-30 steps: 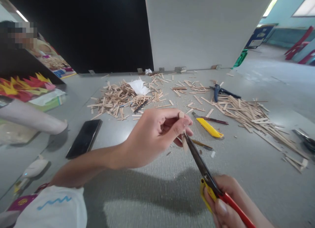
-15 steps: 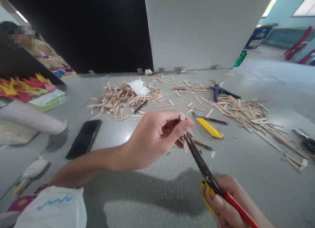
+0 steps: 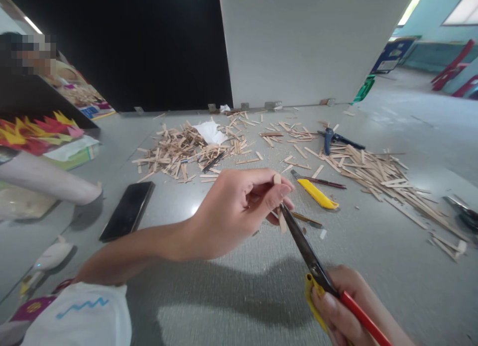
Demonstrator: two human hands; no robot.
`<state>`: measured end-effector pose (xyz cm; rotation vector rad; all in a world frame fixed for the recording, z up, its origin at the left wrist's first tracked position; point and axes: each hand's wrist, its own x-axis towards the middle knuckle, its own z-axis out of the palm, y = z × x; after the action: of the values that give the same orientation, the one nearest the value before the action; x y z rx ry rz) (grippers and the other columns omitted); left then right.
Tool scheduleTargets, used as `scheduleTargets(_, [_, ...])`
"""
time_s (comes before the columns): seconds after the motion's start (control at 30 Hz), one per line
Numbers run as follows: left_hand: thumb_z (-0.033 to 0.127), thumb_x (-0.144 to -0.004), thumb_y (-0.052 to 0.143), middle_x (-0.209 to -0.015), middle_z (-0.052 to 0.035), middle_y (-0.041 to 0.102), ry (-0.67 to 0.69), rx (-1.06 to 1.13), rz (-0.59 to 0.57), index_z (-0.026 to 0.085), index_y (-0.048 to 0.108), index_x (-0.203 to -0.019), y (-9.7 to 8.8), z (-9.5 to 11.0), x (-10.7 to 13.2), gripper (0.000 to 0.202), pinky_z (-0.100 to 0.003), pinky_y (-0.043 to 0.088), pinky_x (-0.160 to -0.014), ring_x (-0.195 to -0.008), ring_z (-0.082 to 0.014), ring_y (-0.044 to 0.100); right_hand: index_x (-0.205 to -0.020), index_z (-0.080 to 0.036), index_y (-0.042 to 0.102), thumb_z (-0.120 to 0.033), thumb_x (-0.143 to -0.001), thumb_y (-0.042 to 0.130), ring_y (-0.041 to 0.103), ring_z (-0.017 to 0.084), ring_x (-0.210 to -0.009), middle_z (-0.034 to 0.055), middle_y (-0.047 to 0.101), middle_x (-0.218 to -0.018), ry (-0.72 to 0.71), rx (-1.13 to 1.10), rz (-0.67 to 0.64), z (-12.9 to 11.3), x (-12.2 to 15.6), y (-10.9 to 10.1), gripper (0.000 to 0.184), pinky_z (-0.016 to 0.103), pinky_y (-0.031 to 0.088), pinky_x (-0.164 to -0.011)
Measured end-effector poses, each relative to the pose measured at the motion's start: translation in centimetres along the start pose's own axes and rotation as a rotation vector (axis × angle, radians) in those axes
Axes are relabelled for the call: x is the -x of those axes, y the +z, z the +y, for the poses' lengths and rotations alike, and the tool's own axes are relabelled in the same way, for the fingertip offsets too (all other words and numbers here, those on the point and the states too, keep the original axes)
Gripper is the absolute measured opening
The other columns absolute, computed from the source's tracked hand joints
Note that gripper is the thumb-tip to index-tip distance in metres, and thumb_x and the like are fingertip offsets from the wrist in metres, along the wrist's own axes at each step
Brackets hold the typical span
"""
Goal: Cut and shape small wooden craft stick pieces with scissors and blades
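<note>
Between the thumb and fingers of my left hand (image 3: 239, 211) is a short flat wooden stick (image 3: 283, 222), held roughly upright. My right hand (image 3: 343, 306) grips a pair of scissors (image 3: 304, 244) with one red handle and yellow wrapping on the other. Their blade tips meet the stick just below my left thumb; whether they have cut into it cannot be made out. Behind my hands lies a yellow box cutter (image 3: 317, 194) beside a thin dark brown pen-like tool (image 3: 328, 183). A narrow yellowish blade-like strip (image 3: 306, 219) lies partly behind the scissors.
A heap of cut stick pieces (image 3: 168, 154) with white paper (image 3: 210, 132) lies at back left. Longer sticks (image 3: 373, 174) and dark blue clippers (image 3: 330, 139) lie right. A phone (image 3: 127, 211) sits left, near another person's forearm (image 3: 48, 176). A panel (image 3: 298, 47) stands behind.
Almost nothing differs. Both hands, the stick and the scissors keep nearly the same place, with only a very slight shift at the blade tips.
</note>
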<state>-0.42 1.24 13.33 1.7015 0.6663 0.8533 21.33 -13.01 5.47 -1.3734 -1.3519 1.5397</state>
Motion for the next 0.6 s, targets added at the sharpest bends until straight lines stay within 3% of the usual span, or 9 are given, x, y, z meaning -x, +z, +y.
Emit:
scheduleTargets(0.23, [0.029, -0.11, 0.063, -0.091, -0.0046, 0.082, -0.011, 0.019, -0.009, 0.014, 0.072, -0.096, -0.01, -0.03, 0.01, 0.023, -0.019, 0.071, -0.067, -0.069, -0.0139, 0.082, -0.079, -0.026, 0.045, -0.084, -0.099, 0.051, 0.035, 0.006, -0.04, -0.0083, 0.042, -0.054, 0.001, -0.003, -0.08, -0.1, -0.35, -0.01, 0.062, 0.021, 0.029, -0.036])
scheduleTargets(0.37, [0.029, -0.111, 0.063, -0.09, -0.0049, 0.081, -0.011, 0.03, -0.014, 0.013, 0.073, -0.097, -0.06, -0.03, -0.03, 0.023, -0.021, 0.071, -0.067, -0.069, -0.0144, 0.083, -0.074, -0.027, 0.038, -0.089, -0.096, 0.05, 0.038, 0.007, -0.042, -0.0073, 0.041, -0.055, 0.057, 0.03, -0.102, -0.44, -0.49, -0.11, 0.066, 0.021, 0.033, -0.037])
scheduleTargets(0.6, [0.025, -0.11, 0.063, -0.091, -0.0044, 0.082, 0.004, 0.037, -0.033, 0.013, 0.072, -0.096, -0.1, -0.16, -0.07, 0.021, -0.022, 0.072, -0.069, -0.071, -0.0148, 0.083, -0.069, -0.027, 0.038, -0.089, -0.095, 0.052, 0.035, 0.006, -0.039, -0.0068, 0.04, -0.052, 0.034, 0.023, -0.098, 0.1, -0.91, 0.09, 0.069, 0.021, 0.026, -0.034])
